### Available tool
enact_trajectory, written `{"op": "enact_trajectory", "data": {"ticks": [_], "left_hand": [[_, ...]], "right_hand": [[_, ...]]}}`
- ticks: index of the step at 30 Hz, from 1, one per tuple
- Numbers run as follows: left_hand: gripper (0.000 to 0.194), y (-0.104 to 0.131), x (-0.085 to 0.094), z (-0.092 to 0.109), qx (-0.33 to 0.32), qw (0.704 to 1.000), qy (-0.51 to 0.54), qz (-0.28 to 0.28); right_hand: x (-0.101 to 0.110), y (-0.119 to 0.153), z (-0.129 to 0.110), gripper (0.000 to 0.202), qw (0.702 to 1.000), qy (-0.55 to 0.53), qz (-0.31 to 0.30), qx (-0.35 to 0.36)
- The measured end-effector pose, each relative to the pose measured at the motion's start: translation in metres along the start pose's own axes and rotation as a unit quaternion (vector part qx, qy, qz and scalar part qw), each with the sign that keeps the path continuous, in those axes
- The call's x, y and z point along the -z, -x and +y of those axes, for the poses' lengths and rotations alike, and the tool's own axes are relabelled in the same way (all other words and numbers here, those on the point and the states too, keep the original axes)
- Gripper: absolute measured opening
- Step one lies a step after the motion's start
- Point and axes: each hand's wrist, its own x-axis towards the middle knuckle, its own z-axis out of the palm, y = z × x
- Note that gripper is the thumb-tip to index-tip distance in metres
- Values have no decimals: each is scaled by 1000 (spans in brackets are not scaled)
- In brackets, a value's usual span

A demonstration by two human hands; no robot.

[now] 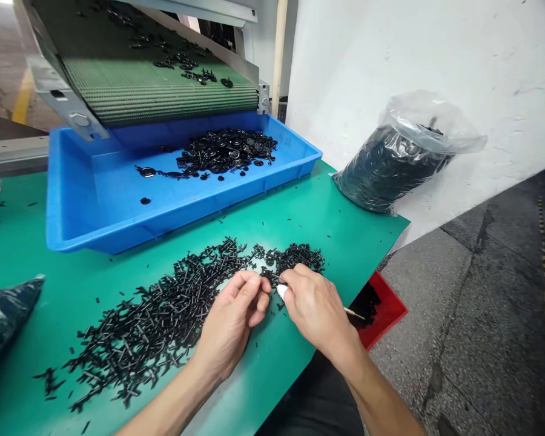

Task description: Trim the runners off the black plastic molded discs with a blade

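My left hand (238,306) is closed in a pinch on a small black plastic part (267,274), much of it hidden by the fingertips. Close beside it, my right hand (315,306) is wrapped round a slim tool, whose white piece (282,291) shows at the thumb. A thin tip points from this tool towards the black part, and a pale stick-like end (354,313) sticks out behind the hand; its exact kind cannot be made out. Left of my hands spreads a long heap of black branched plastic pieces (158,321). Beyond my right fingers lies a smaller black pile (300,255).
A blue tray (200,209) holding black round parts stands under a green conveyor belt (158,91). One filled plastic bag (381,163) leans at the white wall; another bag (6,315) lies at left. Below the green table's (363,227) right edge is a red bin (390,309).
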Motion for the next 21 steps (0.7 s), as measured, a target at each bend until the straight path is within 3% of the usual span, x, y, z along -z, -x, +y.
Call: {"op": "enact_trajectory", "data": {"ticks": [4,9,14,17,21], "left_hand": [[25,0,0,-1,-12,998,-57,3],[30,2,-2,-3,-1,992,-123,-30],[29,1,1,-5,16,995,-63,-79],[29,-2,3,-4,16,998,-16,-51],[32,-2,3,-4,19,999,-4,-27]], "right_hand": [[-1,1,6,18,1000,-27,12,2],[0,9,5,21,989,-134,69,6],[6,19,-6,31,974,-209,75,40],[10,26,-4,51,964,-251,34,84],[6,35,7,51,980,-178,38,81]]}}
